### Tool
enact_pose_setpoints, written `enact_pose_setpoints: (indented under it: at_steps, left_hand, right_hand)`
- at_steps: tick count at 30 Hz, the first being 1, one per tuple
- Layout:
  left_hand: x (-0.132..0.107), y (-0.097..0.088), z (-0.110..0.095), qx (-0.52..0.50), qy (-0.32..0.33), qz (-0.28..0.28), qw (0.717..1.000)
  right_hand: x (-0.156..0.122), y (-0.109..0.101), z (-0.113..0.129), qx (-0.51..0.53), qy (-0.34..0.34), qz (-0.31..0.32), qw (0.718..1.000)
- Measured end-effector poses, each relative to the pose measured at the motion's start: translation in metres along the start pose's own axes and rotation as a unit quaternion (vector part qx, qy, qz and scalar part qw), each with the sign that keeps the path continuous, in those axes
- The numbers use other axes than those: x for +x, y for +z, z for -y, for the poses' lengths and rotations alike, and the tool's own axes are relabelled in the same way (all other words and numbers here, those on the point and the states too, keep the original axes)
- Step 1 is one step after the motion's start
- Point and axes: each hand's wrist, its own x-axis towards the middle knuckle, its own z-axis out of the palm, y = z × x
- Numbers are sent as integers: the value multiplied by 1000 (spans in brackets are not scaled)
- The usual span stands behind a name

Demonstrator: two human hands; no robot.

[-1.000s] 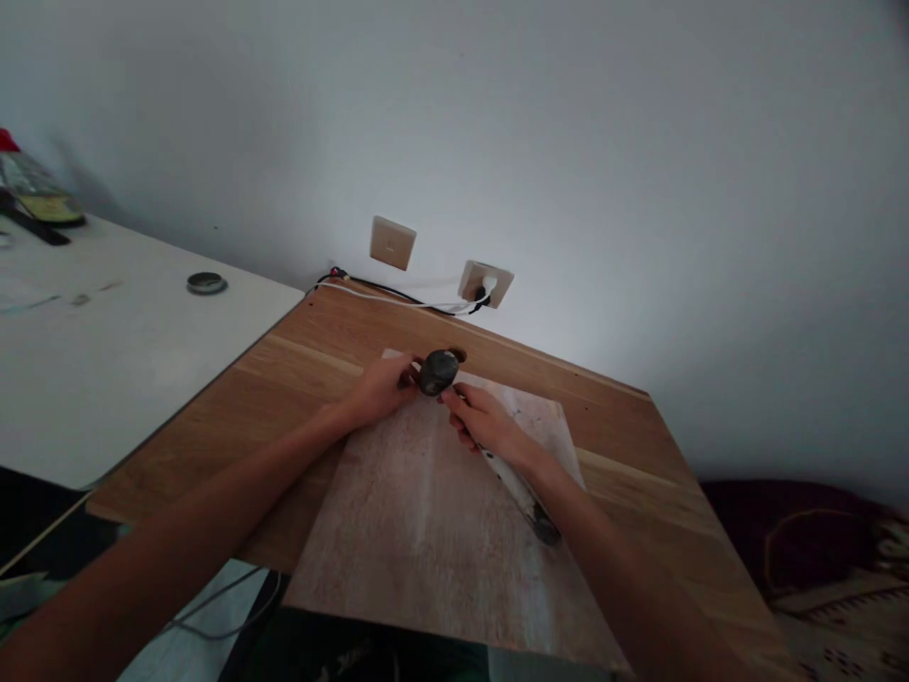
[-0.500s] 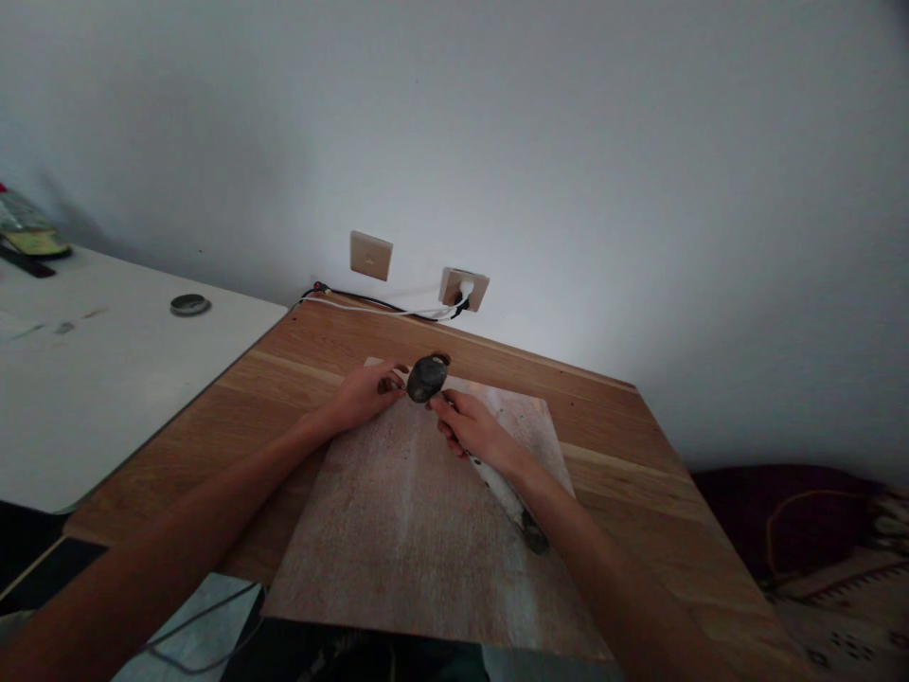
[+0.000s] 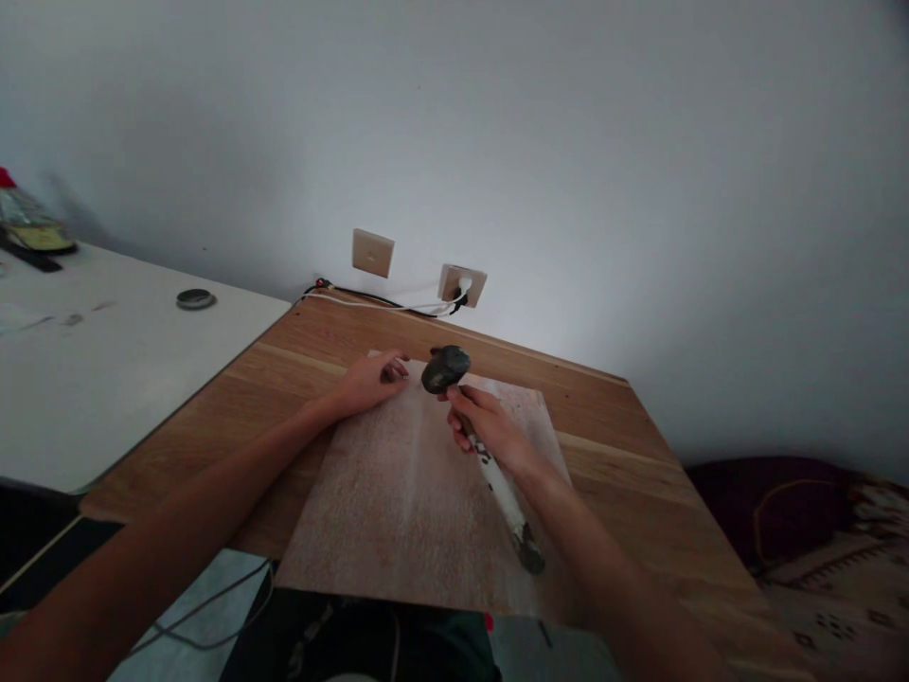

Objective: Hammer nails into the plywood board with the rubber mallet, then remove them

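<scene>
Grey-white wall point(image 3: 603, 189) backs the scene. Far left, a red-capped bottle point(image 3: 34, 227) stands on a white table point(image 3: 120, 388), with a small round dark container point(image 3: 196, 299) nearer the wooden desk point(image 3: 276, 379). The person's left hand point(image 3: 370, 381) rests at the far left corner of a board point(image 3: 390, 521), fingers curled; whether they pinch anything cannot be told. Beside it, a hammer point(image 3: 501, 491) slants over the board, the right hand point(image 3: 490, 426) closed around its handle just below the head. Dark maroon fabric point(image 3: 774, 502) lies far right.
</scene>
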Motion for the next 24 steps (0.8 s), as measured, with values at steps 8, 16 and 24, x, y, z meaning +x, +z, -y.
enact_pose_setpoints:
  at_steps: [8, 16, 24]
  left_hand:
    - [4, -6, 12, 72, 48, -66, 994]
    - [8, -7, 21, 131, 32, -89, 987]
    - [5, -4, 26, 151, 2, -94, 984]
  right_hand:
    - [-78, 3, -60, 311, -27, -226, 923]
    - [-89, 14, -69, 286, -35, -147, 946]
    - [-173, 5, -115, -21, -140, -196, 970]
